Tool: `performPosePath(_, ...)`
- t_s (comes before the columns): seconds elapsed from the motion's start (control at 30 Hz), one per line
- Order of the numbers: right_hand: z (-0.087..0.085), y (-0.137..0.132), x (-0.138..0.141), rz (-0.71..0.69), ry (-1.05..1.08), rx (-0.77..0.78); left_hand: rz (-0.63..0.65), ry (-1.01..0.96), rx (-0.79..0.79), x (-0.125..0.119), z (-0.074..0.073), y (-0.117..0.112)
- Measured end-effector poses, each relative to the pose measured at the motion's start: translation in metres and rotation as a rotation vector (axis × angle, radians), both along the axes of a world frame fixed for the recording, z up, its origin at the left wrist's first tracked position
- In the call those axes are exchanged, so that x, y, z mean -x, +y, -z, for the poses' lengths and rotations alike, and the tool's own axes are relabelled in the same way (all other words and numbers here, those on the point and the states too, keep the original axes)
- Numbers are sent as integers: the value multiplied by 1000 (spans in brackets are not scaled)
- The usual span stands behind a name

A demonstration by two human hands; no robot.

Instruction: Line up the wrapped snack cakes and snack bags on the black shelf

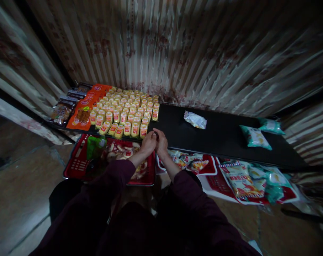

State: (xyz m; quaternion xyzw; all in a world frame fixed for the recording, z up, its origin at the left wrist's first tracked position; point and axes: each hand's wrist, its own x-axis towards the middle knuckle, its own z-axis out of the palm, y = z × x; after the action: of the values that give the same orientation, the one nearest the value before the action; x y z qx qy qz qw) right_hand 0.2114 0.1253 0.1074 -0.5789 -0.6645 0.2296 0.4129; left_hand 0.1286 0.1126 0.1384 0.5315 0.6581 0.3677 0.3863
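My left hand (148,142) and my right hand (162,143) meet at the front edge of a black shelf (172,129). Fingers of both are curled together, and a small dark patch shows between them; whether it is an object or shadow I cannot make out. Just left of the hands, rows of small yellow-wrapped snack cakes (127,128) stand on the shelf, packed close together. Below my left forearm, a red basket (77,156) contains more small wrapped pieces (118,153) and a green packet (95,146).
Left of the cakes lie orange packets (84,106) and dark packets (62,110). A white-and-blue packet (195,120) and teal packets (255,137) rest on the shelf's right part. Beneath it, a white-rimmed basket (215,165) and another basket (292,199) hold bagged snacks. Pleated curtain (161,46) hangs behind.
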Motion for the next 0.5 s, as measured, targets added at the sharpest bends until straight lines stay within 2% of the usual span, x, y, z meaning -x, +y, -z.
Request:
performPosePath(0.1, -4, -30, 5, -71, -53, 38, 73, -25, -14, 18, 8, -25)
performPosePath(0.17, 1, -49, 8, -117, -90, 86, 142, -23, 23, 30, 17, -41)
performPosePath(0.33, 32, -77, 15, -214, -168, 233, 221, -7, 105, 52, 50, -70)
performPosePath(0.5, 60, -81, 16, -323, -301, 432, 217, -28, 271, 69, 81, -90)
